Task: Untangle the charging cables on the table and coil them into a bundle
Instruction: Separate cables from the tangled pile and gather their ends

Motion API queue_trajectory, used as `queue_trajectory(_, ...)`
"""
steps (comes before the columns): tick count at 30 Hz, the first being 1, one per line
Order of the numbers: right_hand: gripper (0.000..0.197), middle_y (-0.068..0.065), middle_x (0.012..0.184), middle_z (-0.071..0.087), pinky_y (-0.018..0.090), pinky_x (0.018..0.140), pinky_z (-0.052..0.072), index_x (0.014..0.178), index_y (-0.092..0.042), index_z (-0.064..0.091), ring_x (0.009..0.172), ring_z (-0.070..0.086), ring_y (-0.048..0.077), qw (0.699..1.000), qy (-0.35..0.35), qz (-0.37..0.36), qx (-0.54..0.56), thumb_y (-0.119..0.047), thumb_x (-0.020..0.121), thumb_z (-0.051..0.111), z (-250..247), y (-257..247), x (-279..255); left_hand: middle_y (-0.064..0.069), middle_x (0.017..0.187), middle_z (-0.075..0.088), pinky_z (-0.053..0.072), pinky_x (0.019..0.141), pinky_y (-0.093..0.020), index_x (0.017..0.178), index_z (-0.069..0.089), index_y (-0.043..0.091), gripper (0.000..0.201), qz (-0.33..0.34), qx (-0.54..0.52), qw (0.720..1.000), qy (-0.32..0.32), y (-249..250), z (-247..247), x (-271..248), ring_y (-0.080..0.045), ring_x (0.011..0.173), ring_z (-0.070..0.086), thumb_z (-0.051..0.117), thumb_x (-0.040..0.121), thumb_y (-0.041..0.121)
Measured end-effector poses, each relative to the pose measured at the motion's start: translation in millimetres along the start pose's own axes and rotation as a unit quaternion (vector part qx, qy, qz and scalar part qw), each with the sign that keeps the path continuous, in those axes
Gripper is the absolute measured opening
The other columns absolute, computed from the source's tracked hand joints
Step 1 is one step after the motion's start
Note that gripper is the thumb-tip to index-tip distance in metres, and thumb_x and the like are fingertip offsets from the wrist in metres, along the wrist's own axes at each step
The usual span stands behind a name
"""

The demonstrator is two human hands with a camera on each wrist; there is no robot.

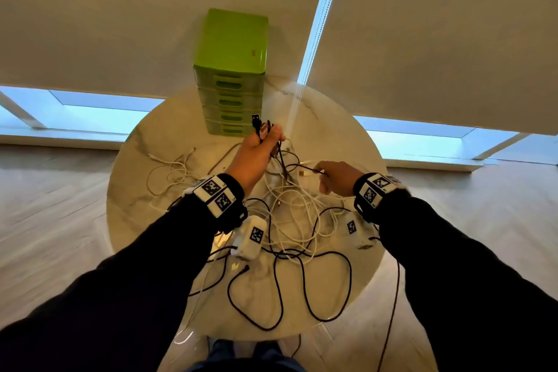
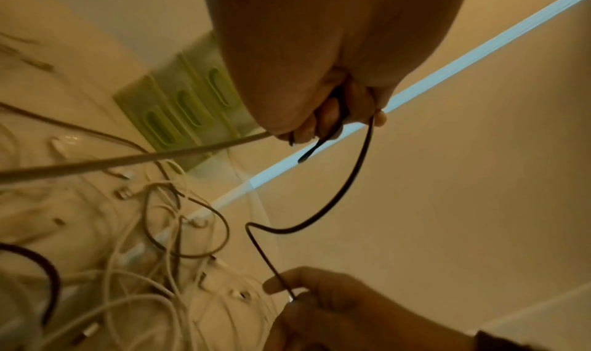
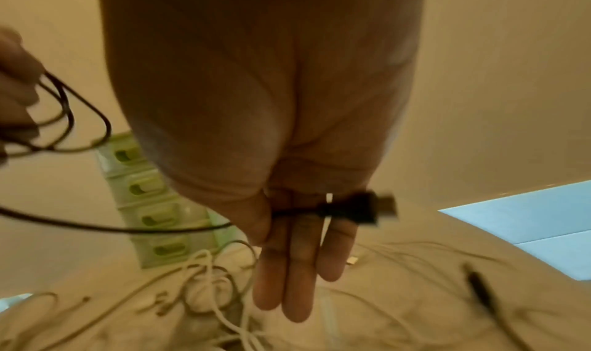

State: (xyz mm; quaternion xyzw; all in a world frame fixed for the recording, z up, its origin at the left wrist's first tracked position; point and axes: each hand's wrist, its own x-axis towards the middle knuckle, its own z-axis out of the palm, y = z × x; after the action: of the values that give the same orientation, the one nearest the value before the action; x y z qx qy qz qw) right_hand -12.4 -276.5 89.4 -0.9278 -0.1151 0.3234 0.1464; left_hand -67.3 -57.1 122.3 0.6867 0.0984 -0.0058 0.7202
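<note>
My left hand [image 1: 256, 151] grips loops of the black cable [image 2: 336, 192], raised before the green drawer box [image 1: 231, 69]. My right hand [image 1: 336, 178] pinches its plug end [image 3: 367, 208], lower, right of the box. White cables [image 1: 290, 205] lie tangled on the table [image 1: 136, 178].

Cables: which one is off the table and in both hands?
The thin black cable. The left hand grips its coiled loops and the right hand pinches its plug end. The white cables and the thicker dark braided cable lie on the table.
</note>
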Motion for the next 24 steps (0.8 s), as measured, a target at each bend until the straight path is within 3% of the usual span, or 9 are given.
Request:
queue_trajectory(3,0.042,0.012,0.122,0.067,0.031,0.096,0.043,0.14,-0.02,0.046,0.112,0.061,0.028,1.0,0.002,0.012,-0.013,-0.014,0.098,0.051,11.5,38.0,-30.2,0.021,0.057,0.052,0.035,0.062,-0.025,0.08,0.065,0.029,0.031,0.009,-0.001,0.998,-0.062,8.4,33.5,-7.9,-0.005,0.063,0.045,0.051,0.103,0.044)
queue_trajectory(8,0.081,0.003,0.149,0.042,0.035,0.113,0.034,0.151,-0.028,0.033,0.135,0.04,0.017,0.993,0.054,-0.093,0.056,-0.032,0.084,0.077,28.2,58.0,-90.0,0.022,0.061,0.057,0.037,0.07,-0.028,0.085,0.064,0.025,0.028,0.004,0.026,0.99,-0.139,15.0,104.6,-26.5,-0.003,0.065,0.048,0.05,0.104,0.04)
queue_trajectory(11,0.061,-0.005,0.138,0.054,0.027,0.106,0.04,0.138,-0.026,0.049,0.122,0.05,0.006,0.983,0.082,-0.123,0.112,-0.033,0.084,0.077,36.3,52.0,-119.0,0.013,0.078,0.059,0.04,0.075,-0.026,0.09,0.064,0.021,0.028,0.012,0.06,0.982,-0.177,14.5,138.9,-42.1,-0.006,0.075,0.051,0.049,0.104,0.04)
queue_trajectory(13,0.036,-0.004,0.111,0.069,0.036,0.095,0.052,0.116,-0.023,0.06,0.1,0.064,0.008,0.975,0.107,-0.114,0.16,-0.041,0.087,0.073,41.7,51.8,-135.7,0.007,0.087,0.06,0.041,0.078,-0.024,0.094,0.063,0.017,0.027,0.02,0.08,0.978,-0.192,14.1,156.4,-49.6,-0.006,0.08,0.053,0.048,0.105,0.036)
queue_trajectory(15,0.033,0.003,0.084,0.068,0.038,0.075,0.058,0.103,-0.02,0.053,0.074,0.066,0.015,0.967,0.14,-0.078,0.199,-0.049,0.092,0.063,42.5,55.5,-151.4,0.004,0.091,0.063,0.043,0.081,-0.027,0.093,0.063,0.016,0.026,0.023,0.1,0.975,-0.196,11.4,168.4,-52.9,-0.008,0.082,0.055,0.048,0.106,0.034)
queue_trajectory(17,0.034,0.005,0.074,0.058,0.032,0.058,0.054,0.102,-0.013,0.046,0.061,0.055,0.015,0.955,0.189,-0.055,0.222,-0.047,0.1,0.049,40.8,62.0,-166.3,0.003,0.09,0.064,0.044,0.086,-0.031,0.09,0.063,0.018,0.025,0.024,0.115,0.975,-0.191,6.8,173.9,-53.7,-0.011,0.081,0.055,0.05,0.105,0.033)
queue_trajectory(19,0.031,-0.004,0.07,0.05,0.024,0.054,0.043,0.102,-0.013,0.044,0.057,0.045,0.011,0.945,0.245,-0.042,0.213,-0.043,0.106,0.036,37.3,70.4,-178.6,0.006,0.08,0.061,0.044,0.082,-0.032,0.087,0.063,0.019,0.026,0.03,0.13,0.973,-0.189,3.4,173.5,-54.3,-0.008,0.074,0.053,0.051,0.104,0.034)
queue_trajectory(21,0.03,-0.011,0.069,0.049,0.022,0.056,0.038,0.1,-0.017,0.045,0.058,0.048,0.009,0.946,0.276,-0.018,0.167,-0.041,0.107,0.03,33.6,83.0,-185.8,0.008,0.073,0.056,0.039,0.075,-0.03,0.086,0.062,0.019,0.027,0.03,0.143,0.97,-0.193,1.3,170.3,-55.7,-0.006,0.067,0.049,0.05,0.104,0.035)
queue_trajectory(24,0.03,-0.003,0.085,0.061,0.031,0.068,0.04,0.097,-0.017,0.051,0.076,0.058,0.023,0.972,0.214,0.054,0.081,-0.036,0.108,0.03,33.6,107.9,-185.3,0.008,0.076,0.056,0.041,0.074,-0.029,0.096,0.065,0.015,0.03,0.02,0.153,0.97,-0.187,-2.7,160.1,-52.4,-0.008,0.07,0.05,0.047,0.106,0.037)
